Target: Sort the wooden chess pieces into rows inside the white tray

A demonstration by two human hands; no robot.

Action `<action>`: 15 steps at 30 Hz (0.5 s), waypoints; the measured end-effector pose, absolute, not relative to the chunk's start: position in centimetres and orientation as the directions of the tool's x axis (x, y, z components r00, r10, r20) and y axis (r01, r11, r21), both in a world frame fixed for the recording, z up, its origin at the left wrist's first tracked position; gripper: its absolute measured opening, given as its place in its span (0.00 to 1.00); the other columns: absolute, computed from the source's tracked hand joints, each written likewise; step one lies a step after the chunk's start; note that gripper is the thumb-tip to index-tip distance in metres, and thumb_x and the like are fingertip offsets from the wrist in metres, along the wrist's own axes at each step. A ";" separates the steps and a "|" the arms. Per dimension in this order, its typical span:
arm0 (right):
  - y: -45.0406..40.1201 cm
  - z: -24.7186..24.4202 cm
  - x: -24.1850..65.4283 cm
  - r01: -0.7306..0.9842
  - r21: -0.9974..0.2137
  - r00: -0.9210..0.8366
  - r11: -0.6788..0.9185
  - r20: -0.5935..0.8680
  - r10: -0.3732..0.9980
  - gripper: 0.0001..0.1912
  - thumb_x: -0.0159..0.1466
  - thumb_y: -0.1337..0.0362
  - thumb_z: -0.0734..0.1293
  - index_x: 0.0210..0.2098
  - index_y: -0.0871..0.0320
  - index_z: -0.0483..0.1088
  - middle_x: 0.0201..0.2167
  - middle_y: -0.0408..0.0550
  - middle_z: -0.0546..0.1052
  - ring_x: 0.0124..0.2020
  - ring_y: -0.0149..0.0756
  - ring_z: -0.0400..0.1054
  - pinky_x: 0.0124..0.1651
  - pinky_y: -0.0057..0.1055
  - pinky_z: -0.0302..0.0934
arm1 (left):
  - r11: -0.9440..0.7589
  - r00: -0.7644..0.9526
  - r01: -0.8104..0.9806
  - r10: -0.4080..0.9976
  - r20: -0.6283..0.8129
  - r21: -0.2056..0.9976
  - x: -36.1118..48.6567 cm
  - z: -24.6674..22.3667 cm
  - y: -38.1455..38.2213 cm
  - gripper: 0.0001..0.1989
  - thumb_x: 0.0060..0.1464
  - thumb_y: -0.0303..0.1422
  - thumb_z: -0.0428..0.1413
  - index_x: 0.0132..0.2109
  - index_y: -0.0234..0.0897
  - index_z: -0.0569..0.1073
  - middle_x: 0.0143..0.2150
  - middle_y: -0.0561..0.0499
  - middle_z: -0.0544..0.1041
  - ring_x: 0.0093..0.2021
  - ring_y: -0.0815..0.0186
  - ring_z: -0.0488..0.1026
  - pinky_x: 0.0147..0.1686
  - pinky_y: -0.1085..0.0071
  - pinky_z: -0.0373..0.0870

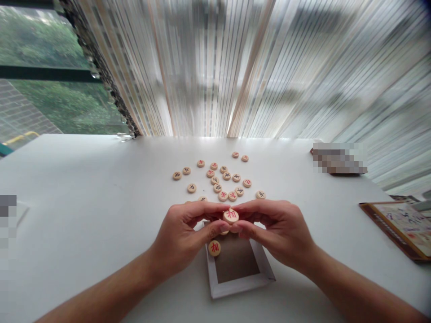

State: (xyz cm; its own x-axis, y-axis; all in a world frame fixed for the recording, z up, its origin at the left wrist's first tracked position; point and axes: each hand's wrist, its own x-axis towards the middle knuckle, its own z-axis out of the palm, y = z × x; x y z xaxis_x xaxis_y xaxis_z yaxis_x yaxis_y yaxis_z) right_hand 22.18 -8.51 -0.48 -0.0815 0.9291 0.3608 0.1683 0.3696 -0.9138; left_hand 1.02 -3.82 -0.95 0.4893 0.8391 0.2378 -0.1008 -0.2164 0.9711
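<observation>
Between the fingertips of both hands is a round wooden Chinese chess piece (230, 216) with a red character facing up. My left hand (191, 226) pinches it from one side, and my right hand (274, 224) from the other. Below them lies a shallow open white box (242, 283) with a brown bottom. Another red-marked chess piece (214, 248) rests at the box's left side; I cannot tell whether it is on the rim or inside. Part of a further piece shows just under the held one, mostly hidden by my fingers.
Several loose chess pieces (217, 188), red-marked and black-marked, lie scattered on the white table (84, 202) beyond my hands. At the right sits a brown-edged printed box or board (397, 229), with a blurred-out object (340, 161) behind it. A striped curtain (208, 67) hangs at the back.
</observation>
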 end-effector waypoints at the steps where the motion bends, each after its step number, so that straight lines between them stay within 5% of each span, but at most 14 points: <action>1: -8.5 -0.4 22.1 0.154 -0.925 -0.081 0.348 0.340 0.937 0.06 0.64 0.66 0.79 0.41 0.58 0.86 0.29 0.48 0.87 0.25 0.33 0.81 0.30 0.21 0.76 | -0.217 0.492 -0.096 0.838 0.236 0.972 1.0 -0.9 -3.8 0.12 0.58 0.28 0.70 0.50 0.39 0.87 0.42 0.48 0.89 0.40 0.66 0.86 0.43 0.78 0.83; 6: -8.5 -0.3 22.0 0.154 -0.947 -0.092 0.282 0.270 0.958 0.09 0.67 0.60 0.77 0.35 0.59 0.86 0.20 0.47 0.82 0.19 0.29 0.75 0.24 0.19 0.69 | -0.247 0.517 -0.074 0.819 0.249 0.966 1.0 -0.9 -3.7 0.08 0.59 0.27 0.69 0.46 0.39 0.88 0.37 0.50 0.88 0.36 0.69 0.84 0.39 0.81 0.80; 15: -8.6 0.2 21.8 -0.088 -0.994 -0.215 -0.068 -0.047 0.975 0.17 0.64 0.53 0.80 0.31 0.61 0.83 0.20 0.46 0.79 0.21 0.28 0.71 0.26 0.21 0.67 | -0.183 0.546 -0.102 0.811 0.209 0.978 1.0 -1.4 -4.1 0.17 0.57 0.27 0.70 0.54 0.36 0.85 0.38 0.47 0.88 0.37 0.65 0.86 0.40 0.75 0.82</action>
State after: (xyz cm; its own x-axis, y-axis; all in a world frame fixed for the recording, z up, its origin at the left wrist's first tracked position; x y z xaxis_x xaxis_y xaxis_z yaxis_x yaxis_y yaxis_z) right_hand 21.77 -8.57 0.21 -0.2152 0.9754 -0.0473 -0.0878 -0.0676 -0.9938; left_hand 1.02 -4.10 -1.36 0.5460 0.8114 0.2087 -0.1023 -0.1827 0.9778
